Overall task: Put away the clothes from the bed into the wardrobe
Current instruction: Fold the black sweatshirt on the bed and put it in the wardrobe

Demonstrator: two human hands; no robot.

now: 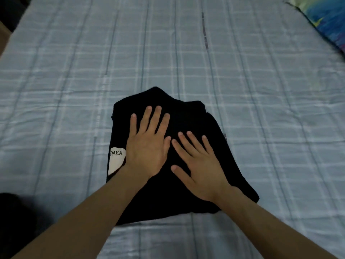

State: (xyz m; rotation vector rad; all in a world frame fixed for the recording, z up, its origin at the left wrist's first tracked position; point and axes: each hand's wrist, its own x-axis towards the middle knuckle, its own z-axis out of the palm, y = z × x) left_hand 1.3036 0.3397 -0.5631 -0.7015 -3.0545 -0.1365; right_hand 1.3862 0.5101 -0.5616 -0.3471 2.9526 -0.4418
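Nearest to me, both forearms reach forward from the bottom corners and meet over the shirt [186, 193], a black folded bundle lying on the bed [261, 90] directly ahead. Both hands are on top of it, so there is no gap to close: the shirt sits straight under the palms, a little closer to me than the middle of the bed.

My right hand [201, 171] lies flat on the nearer, right part of the bundle, fingers straight and spread, pointing up and to the left. It presses and grips nothing. My left hand [147, 146] lies flat a little farther out on the left part, fingers straight and pointing away from me, also only pressing. Its thumb tip comes right beside the right hand's fingertips (touching or just apart, I cannot tell).

The bundle's long axis runs away from me, leaning from near right to far left. A white patch [116, 159] with lettering shows at its left edge, just beside my left wrist.

I judge the fold is being smoothed; lifting it next would call for fingers sliding under the left and right edges, and neither hand is clearly the nearer.

Beyond the shirt lies bare checked sheet, and a coloured pillow [323, 21] sits at the far right corner. No wardrobe is in view.
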